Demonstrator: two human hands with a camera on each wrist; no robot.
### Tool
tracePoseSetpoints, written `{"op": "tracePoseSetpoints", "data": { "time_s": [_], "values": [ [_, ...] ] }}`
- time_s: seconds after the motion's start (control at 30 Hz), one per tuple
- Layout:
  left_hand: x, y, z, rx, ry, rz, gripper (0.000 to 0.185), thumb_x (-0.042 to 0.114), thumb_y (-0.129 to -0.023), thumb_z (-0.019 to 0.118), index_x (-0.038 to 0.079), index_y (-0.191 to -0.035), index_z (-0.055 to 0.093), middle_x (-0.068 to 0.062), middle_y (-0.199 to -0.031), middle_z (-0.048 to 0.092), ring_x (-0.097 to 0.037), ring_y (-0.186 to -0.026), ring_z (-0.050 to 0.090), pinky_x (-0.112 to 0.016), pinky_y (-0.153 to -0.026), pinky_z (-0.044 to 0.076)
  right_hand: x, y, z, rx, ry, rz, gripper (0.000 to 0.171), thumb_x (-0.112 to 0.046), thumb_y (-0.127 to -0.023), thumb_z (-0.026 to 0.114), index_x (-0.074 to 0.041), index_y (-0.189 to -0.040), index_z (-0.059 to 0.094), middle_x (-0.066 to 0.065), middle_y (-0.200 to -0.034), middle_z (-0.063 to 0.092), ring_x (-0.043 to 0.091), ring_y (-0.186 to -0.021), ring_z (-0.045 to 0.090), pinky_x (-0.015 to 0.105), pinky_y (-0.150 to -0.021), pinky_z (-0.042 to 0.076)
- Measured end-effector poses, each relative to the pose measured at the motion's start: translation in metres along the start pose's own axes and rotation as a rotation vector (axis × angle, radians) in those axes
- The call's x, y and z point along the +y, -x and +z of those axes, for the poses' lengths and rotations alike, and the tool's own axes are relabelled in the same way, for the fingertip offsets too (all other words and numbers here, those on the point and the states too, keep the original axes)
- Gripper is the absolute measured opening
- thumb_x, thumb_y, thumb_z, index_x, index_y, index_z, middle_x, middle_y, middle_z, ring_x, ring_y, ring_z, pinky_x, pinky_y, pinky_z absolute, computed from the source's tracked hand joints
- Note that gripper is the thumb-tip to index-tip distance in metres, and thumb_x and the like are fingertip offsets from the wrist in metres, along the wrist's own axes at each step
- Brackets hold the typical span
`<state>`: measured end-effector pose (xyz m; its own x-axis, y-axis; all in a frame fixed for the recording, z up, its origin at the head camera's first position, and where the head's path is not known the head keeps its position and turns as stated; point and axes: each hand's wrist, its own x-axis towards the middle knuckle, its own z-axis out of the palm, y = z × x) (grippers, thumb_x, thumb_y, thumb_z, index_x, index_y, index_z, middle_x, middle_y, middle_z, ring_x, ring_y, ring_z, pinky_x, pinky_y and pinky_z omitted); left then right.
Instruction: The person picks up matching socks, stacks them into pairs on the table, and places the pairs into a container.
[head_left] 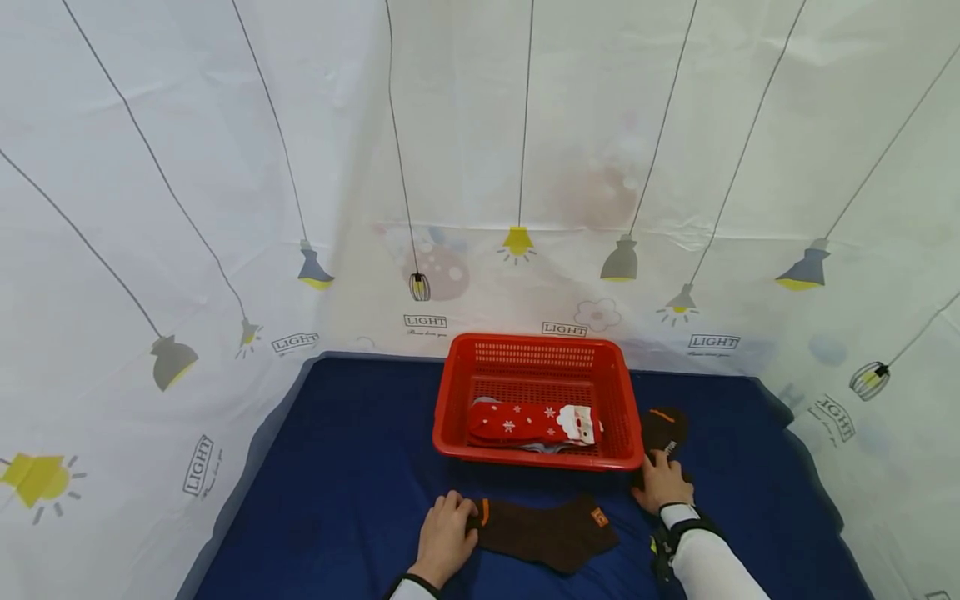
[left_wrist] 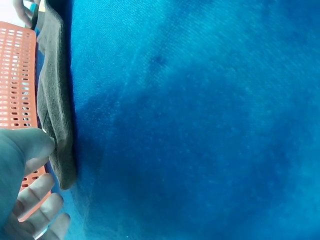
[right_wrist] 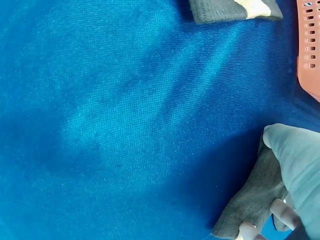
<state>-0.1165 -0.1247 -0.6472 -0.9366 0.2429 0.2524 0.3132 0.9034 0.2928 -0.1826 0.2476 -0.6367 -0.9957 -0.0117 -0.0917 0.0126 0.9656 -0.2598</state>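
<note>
A dark brown sock (head_left: 540, 533) with orange marks lies flat in front of the red basket. My left hand (head_left: 444, 537) rests at its left end; in the left wrist view the thumb (left_wrist: 37, 143) touches the sock and the other fingers are spread loosely. Right of the basket lies a second brown sock (head_left: 664, 427), partly hidden under my right hand (head_left: 663, 483). In the right wrist view that hand's thumb and fingers sit on either side of the brown fabric (right_wrist: 255, 195), pinching it.
The red plastic basket (head_left: 536, 463) stands near the back of the blue cloth (head_left: 360, 467). Inside it lie red socks (head_left: 517, 423) with snowflakes and a Santa face, with grey fabric under them. A white sheet printed with lamps (head_left: 480, 167) hangs behind and at both sides.
</note>
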Motion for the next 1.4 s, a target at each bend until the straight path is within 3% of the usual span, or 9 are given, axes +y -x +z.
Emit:
{"op": "tracePoseSetpoints", "data": {
  "time_s": [0.33, 0.53, 0.73, 0.93, 1.17, 1.4],
  "values": [
    [0.001, 0.0, 0.0, 0.018, 0.002, 0.033, 0.025, 0.018, -0.062, 0.078, 0.018, -0.08, 0.061, 0.002, -0.078, 0.046, -0.016, -0.07, 0.046, -0.033, -0.062, 0.04, 0.013, 0.001, 0.0, 0.014, -0.048, 0.027, 0.047, -0.01, -0.073, 0.066, -0.003, -0.114, 0.044, 0.027, -0.112, 0.039, 0.051, -0.091, 0.045, 0.064, -0.061, 0.042],
    [0.002, 0.0, 0.001, -0.03, 0.012, 0.011, 0.023, 0.019, -0.065, 0.077, 0.019, -0.081, 0.061, 0.003, -0.08, 0.046, -0.016, -0.072, 0.046, -0.033, -0.064, 0.04, 0.021, 0.006, 0.002, 0.05, -0.082, 0.009, 0.032, -0.005, -0.073, 0.065, -0.002, -0.099, 0.046, 0.025, -0.099, 0.044, 0.044, -0.079, 0.048, 0.056, -0.057, 0.044],
    [0.004, 0.0, 0.0, -0.039, 0.017, 0.01, 0.023, 0.019, -0.065, 0.077, 0.019, -0.082, 0.062, 0.003, -0.08, 0.047, -0.016, -0.072, 0.046, -0.033, -0.064, 0.04, 0.026, 0.011, -0.001, 0.074, -0.059, -0.042, 0.026, -0.001, -0.071, 0.064, -0.001, -0.091, 0.047, 0.024, -0.09, 0.048, 0.039, -0.068, 0.051, 0.051, -0.061, 0.044],
    [0.006, -0.001, -0.001, -0.078, 0.02, 0.003, 0.021, 0.021, -0.067, 0.076, 0.019, -0.083, 0.062, 0.003, -0.081, 0.047, -0.015, -0.074, 0.046, -0.033, -0.066, 0.04, 0.032, 0.016, -0.002, 0.088, -0.05, -0.1, 0.025, -0.001, -0.07, 0.064, -0.002, -0.089, 0.048, 0.026, -0.092, 0.05, 0.038, -0.066, 0.053, 0.05, -0.059, 0.044],
    [0.005, 0.0, -0.006, -0.068, 0.024, 0.009, 0.021, 0.02, -0.066, 0.076, 0.019, -0.083, 0.063, 0.003, -0.081, 0.047, -0.015, -0.073, 0.046, -0.032, -0.065, 0.04, 0.031, 0.032, 0.0, 0.236, -0.034, -0.223, 0.029, 0.001, -0.064, 0.069, -0.006, -0.084, 0.05, 0.013, -0.08, 0.049, 0.031, -0.061, 0.052, 0.045, -0.055, 0.042],
    [0.005, 0.001, -0.005, -0.065, 0.026, 0.017, 0.022, 0.021, -0.066, 0.076, 0.019, -0.083, 0.062, 0.003, -0.081, 0.047, -0.016, -0.073, 0.046, -0.032, -0.064, 0.04, 0.024, 0.046, -0.003, 0.259, -0.017, -0.276, 0.03, 0.001, -0.063, 0.07, -0.01, -0.083, 0.051, 0.008, -0.079, 0.049, 0.024, -0.062, 0.051, 0.039, -0.055, 0.041]
  ]
}}
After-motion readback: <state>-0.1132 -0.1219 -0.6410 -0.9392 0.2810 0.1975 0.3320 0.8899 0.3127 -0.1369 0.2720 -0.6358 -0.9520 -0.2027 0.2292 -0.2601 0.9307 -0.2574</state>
